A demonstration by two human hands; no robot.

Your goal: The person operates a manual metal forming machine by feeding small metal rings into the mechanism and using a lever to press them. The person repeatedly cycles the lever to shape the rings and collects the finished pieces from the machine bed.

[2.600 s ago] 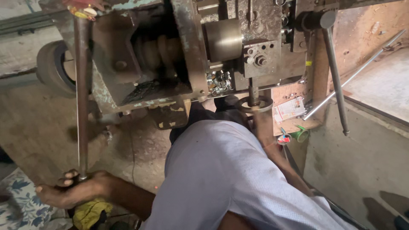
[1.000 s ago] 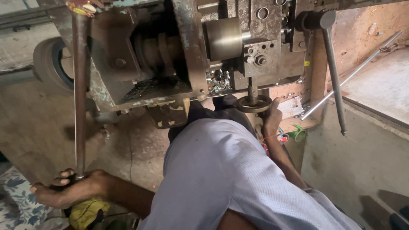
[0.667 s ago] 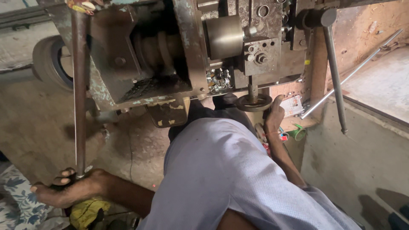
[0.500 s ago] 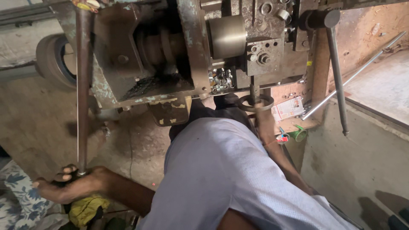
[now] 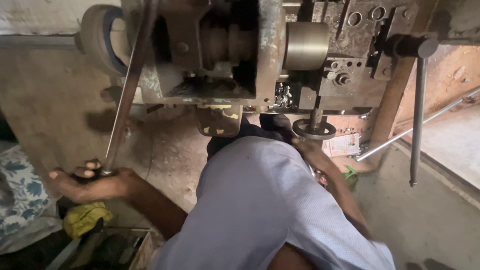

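My left hand (image 5: 90, 182) grips the lower end of a long steel lever bar (image 5: 125, 95) that runs up to the worn metal machine (image 5: 250, 55). My right hand (image 5: 310, 150) reaches forward under the machine, just below the small round handwheel (image 5: 314, 130); whether it touches the wheel or holds anything is unclear. My light blue shirt (image 5: 260, 205) fills the lower middle. A shiny brass-coloured cylinder (image 5: 306, 46) sits on the machine's front.
A second lever with a dark knob (image 5: 417, 110) hangs at the right beside a thin slanted rod (image 5: 425, 125). A yellow cloth (image 5: 85, 220) and an open box (image 5: 125, 250) lie at lower left, next to a blue floral fabric (image 5: 20, 195). A wheel (image 5: 97, 37) sits at upper left.
The view has shifted slightly; my left hand stays on the lever's lower end. My right hand rose to the handwheel, then dropped a little below it.
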